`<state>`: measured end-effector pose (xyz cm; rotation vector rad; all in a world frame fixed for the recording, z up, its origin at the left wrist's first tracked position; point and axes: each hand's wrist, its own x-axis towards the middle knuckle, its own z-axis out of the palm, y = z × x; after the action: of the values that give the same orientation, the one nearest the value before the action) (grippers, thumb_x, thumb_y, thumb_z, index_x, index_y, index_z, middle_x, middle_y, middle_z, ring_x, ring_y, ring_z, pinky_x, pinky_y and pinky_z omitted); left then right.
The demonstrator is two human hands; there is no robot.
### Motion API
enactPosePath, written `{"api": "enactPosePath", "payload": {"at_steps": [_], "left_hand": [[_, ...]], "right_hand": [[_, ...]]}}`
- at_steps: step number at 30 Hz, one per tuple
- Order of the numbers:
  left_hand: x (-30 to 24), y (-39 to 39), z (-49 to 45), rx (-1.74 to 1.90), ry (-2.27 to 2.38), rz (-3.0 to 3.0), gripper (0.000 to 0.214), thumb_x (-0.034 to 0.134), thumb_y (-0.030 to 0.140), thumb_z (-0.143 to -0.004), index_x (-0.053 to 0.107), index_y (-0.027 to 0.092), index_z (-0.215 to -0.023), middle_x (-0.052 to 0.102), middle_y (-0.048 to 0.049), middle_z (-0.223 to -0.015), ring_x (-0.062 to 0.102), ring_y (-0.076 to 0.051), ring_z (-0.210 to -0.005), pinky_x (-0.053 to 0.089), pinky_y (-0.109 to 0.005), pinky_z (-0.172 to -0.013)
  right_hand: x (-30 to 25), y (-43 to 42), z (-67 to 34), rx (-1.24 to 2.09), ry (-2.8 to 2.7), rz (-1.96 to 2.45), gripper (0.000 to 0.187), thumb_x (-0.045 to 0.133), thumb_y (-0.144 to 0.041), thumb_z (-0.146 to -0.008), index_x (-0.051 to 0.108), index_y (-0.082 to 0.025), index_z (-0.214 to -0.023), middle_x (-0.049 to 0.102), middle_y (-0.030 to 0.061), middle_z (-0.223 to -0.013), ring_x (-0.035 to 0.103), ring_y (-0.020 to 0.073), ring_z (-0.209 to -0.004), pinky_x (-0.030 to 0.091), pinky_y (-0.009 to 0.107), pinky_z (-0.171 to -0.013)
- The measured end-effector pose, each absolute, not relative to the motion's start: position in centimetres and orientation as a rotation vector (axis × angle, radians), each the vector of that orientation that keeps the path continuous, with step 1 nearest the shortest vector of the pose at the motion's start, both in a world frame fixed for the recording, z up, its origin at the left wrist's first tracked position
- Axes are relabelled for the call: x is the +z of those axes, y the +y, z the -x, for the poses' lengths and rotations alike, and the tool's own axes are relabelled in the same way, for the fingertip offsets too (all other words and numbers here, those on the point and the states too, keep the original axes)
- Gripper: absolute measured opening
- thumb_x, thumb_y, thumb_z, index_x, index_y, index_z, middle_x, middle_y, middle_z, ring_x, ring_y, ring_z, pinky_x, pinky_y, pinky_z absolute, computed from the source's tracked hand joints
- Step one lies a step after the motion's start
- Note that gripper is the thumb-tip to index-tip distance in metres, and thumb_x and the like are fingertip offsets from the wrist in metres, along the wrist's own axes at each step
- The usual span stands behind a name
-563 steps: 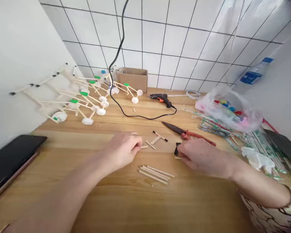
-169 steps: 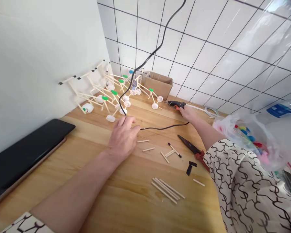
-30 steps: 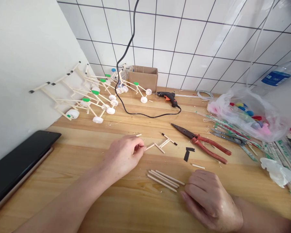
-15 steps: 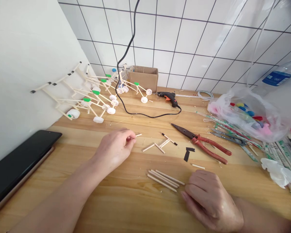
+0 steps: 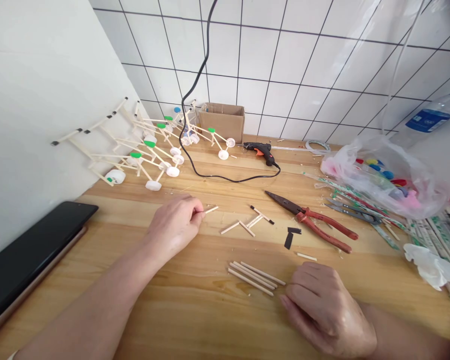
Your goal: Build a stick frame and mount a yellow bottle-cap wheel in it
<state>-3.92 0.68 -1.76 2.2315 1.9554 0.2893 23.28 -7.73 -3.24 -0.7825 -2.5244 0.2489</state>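
My left hand is closed in a pinch on a short wooden stick, which juts right from its fingertips close to the table. A second thin piece seems to lie beside that stick, too small to make out. Just right of it lies a small frame of sticks with black-tipped ends on its crossbar. My right hand rests as a loose fist on the table, its palm side hidden. Several longer wooden sticks lie in a row at its left, and a short stick lies just beyond it.
Red-handled pliers and black tape pieces lie right of centre. Behind are a glue gun with its cord, a cardboard box and several wheeled stick models. A phone sits left, a plastic bag right.
My left hand has shifted slightly left, and more of the short stick shows beyond its fingers. The right hand stays in place.
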Motion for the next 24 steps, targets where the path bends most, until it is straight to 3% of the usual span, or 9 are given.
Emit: {"api": "enactPosePath", "payload": {"at_steps": [7, 11, 16, 21, 24], "left_hand": [[-1.4, 0.5, 4.7, 0.287, 2.009, -2.224, 0.014, 0.043, 0.019, -0.081, 0.054, 0.022, -0.072, 0.066, -0.0036, -0.075, 0.060, -0.021, -0.067, 0.039, -0.029, -0.057], [-0.3, -0.2, 4.0, 0.580, 2.017, -2.165, 0.011, 0.045, 0.018, -0.080, 0.052, 0.022, -0.072, 0.064, 0.0008, -0.068, 0.059, -0.017, -0.060, 0.040, -0.026, -0.057], [0.1, -1.9, 1.9, 0.943, 1.564, -2.232, 0.014, 0.046, 0.018, -0.083, 0.059, 0.021, -0.081, 0.070, 0.0001, -0.076, 0.064, -0.016, -0.069, 0.046, -0.024, -0.063], [-0.6, -3.2, 0.5, 0.910, 1.319, -2.284, 0.017, 0.046, 0.011, -0.086, 0.060, 0.019, -0.082, 0.068, -0.0014, -0.078, 0.062, -0.014, -0.074, 0.047, -0.024, -0.069], [-0.7, -3.5, 0.3, 0.888, 1.248, -2.235, 0.018, 0.046, 0.009, -0.087, 0.060, 0.020, -0.082, 0.066, -0.0004, -0.078, 0.061, -0.013, -0.074, 0.046, -0.023, -0.069]], "right_hand": [[-3.0, -7.7, -23.2, 0.230, -2.521, 0.779, 0.029, 0.042, -0.008, -0.087, 0.049, -0.018, -0.061, 0.050, 0.0013, -0.052, 0.039, 0.0144, -0.050, 0.024, 0.029, -0.051], [-3.0, -7.7, -23.2, 0.236, -2.532, 0.775, 0.029, 0.041, -0.009, -0.087, 0.049, -0.018, -0.060, 0.050, 0.0011, -0.052, 0.040, 0.0141, -0.050, 0.025, 0.029, -0.051], [-3.1, -7.7, -23.3, 0.233, -2.520, 0.784, 0.029, 0.043, -0.008, -0.085, 0.050, -0.018, -0.059, 0.050, 0.0017, -0.052, 0.039, 0.0141, -0.050, 0.024, 0.030, -0.050], [-2.9, -7.5, -23.0, 0.246, -2.509, 0.774, 0.028, 0.044, -0.006, -0.084, 0.051, -0.017, -0.060, 0.051, 0.0022, -0.051, 0.039, 0.0143, -0.049, 0.025, 0.030, -0.049], [-2.5, -7.5, -23.1, 0.239, -2.453, 0.788, 0.021, 0.043, -0.008, -0.087, 0.054, -0.016, -0.071, 0.053, 0.0022, -0.054, 0.042, 0.0149, -0.051, 0.030, 0.029, -0.049]]}}
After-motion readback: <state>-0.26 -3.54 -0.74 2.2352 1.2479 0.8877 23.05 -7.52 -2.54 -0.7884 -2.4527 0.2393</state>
